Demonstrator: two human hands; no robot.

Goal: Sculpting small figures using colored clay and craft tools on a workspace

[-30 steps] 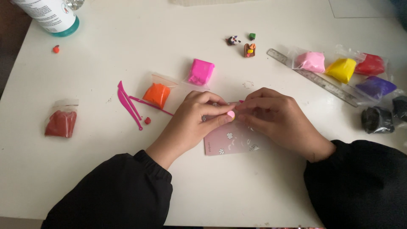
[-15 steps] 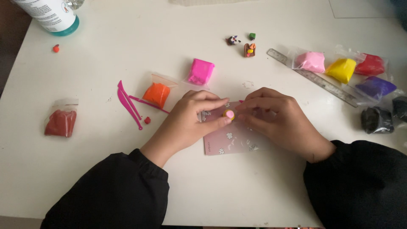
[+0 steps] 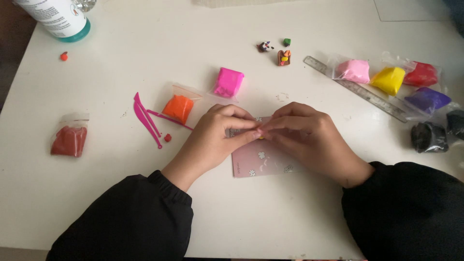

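Both hands meet fingertip to fingertip over a small pale pink card with white flower prints (image 3: 263, 162). The left hand (image 3: 217, 137) and the right hand (image 3: 307, 135) pinch between them a tiny yellowish bit of modelling clay (image 3: 261, 137), of which only a sliver shows; its shape cannot be made out, and the fingers cover the card's upper part.

Just left of the left hand lie an orange clay block in a clear bag (image 3: 178, 107) and thin pink plastic sculpting tools (image 3: 145, 118), with a small red crumb (image 3: 167, 137) beside them. Above sits a magenta clay block (image 3: 229, 81). Farther left is a brown-red clay bag (image 3: 69, 140).

To the right, a clear plastic ruler (image 3: 357, 89) lies beside bagged clays in pink (image 3: 354, 70), yellow (image 3: 389, 79), red (image 3: 421, 74), purple (image 3: 427, 99) and black (image 3: 429, 137); another dark bag is cut off at the edge. Small clay figures (image 3: 284, 57) stand near the top, too small to read. A white bottle with a teal base (image 3: 60, 18) is cropped at the corner of the white table (image 3: 121, 203).
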